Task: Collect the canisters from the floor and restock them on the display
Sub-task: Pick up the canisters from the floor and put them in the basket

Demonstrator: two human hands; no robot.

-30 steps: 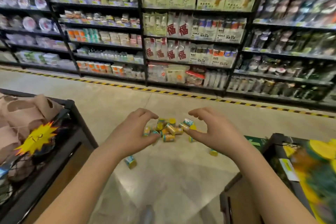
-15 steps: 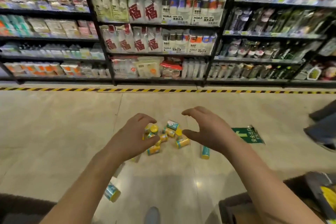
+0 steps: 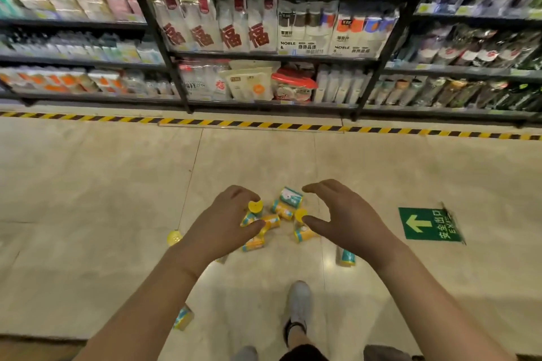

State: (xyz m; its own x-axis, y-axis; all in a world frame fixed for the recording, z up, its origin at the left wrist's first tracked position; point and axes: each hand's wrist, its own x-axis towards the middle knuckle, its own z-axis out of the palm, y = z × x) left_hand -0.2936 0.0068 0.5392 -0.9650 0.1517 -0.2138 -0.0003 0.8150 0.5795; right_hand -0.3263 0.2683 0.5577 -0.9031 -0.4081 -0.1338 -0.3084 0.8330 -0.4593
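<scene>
1. About eight canisters (image 3: 282, 210) lie clustered on the floor (image 3: 88, 184); strays lie at nine, seven and four o'clock.
2. Left hand (image 3: 223, 226) and right hand (image 3: 349, 220): two, fingers spread and curved, holding nothing, over the cluster.
3. One exit sticker (image 3: 429, 224) at three o'clock.

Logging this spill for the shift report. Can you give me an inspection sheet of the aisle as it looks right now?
Surface: glossy beige tiled floor.
Job's things: canisters heaped mid-aisle, most lying down; stray canister to the right; second stray canister beside the left forearm.
Clutter: yellow round piece left of the heap; lid or canister end, cannot tell.
Grippers: left hand and right hand spread over the heap, holding nothing.
Cables: nothing seen.
Surroundings: stocked shelves, striped tape, green exit sticker, grey shoe.
</scene>
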